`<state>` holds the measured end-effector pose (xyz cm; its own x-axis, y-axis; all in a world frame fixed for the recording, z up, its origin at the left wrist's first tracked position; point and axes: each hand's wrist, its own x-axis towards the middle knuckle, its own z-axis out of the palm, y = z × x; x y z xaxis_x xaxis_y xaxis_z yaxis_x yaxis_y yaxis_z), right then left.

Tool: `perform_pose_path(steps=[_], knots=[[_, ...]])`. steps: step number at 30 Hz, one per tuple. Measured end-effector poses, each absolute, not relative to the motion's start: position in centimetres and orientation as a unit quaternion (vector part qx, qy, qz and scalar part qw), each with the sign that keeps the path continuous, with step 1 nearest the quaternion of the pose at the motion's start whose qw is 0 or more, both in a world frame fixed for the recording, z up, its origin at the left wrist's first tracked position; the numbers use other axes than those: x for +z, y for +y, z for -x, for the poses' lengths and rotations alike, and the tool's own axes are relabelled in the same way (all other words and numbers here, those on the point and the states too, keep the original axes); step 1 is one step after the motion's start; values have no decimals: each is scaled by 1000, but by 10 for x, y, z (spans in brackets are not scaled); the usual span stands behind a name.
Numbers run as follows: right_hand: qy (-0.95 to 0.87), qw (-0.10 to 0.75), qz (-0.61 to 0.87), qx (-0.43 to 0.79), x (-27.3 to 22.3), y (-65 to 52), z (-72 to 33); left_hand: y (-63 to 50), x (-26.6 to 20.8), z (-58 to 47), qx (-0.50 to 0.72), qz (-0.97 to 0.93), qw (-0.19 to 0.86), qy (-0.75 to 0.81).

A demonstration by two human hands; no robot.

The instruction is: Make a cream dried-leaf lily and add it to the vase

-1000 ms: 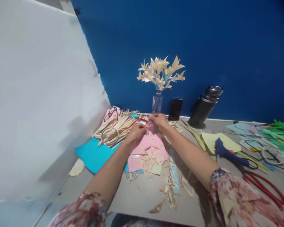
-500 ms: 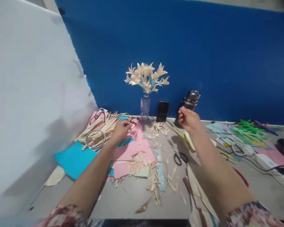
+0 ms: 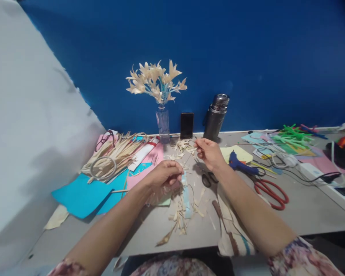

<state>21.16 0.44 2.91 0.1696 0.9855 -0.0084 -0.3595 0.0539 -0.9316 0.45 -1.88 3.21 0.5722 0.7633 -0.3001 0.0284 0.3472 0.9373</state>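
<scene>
Over the middle of the table, my left hand (image 3: 167,174) is closed in a pinch, palm side hidden. My right hand (image 3: 209,153) pinches too, a little farther back and to the right. Whatever sits between the fingertips is too thin to make out. Beneath and between the hands lie pale husk scraps (image 3: 184,145) and a light blue strip (image 3: 186,199). Black-handled scissors (image 3: 206,180) lie partly under my right wrist. Behind stands a clear bottle (image 3: 163,124) holding a bunch of cream husk flowers (image 3: 156,78) on blue stems.
A phone (image 3: 186,125) and a dark flask (image 3: 216,119) stand against the blue wall. Left are dried husk strips (image 3: 122,151), a ring (image 3: 103,168) and blue paper (image 3: 82,195). Right are a glue gun (image 3: 241,165), red-handled scissors (image 3: 271,194), green pipe cleaners (image 3: 296,136) and a power strip (image 3: 327,188).
My hands have come closer together: the left moved right and nearer me, the right moved inward, uncovering the flask. The view has shifted right, bringing the glue gun into sight.
</scene>
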Motion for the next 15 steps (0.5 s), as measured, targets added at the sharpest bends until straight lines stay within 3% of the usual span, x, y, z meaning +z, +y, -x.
perform_pose_path(steps=[6,15], knots=[[-475,461,441,607,13,-6,-189,-14,13,-5,299,-426,775,359],[-524,417,432,604,2,-10,-182,-19,9,-6,306,-381,791,368]])
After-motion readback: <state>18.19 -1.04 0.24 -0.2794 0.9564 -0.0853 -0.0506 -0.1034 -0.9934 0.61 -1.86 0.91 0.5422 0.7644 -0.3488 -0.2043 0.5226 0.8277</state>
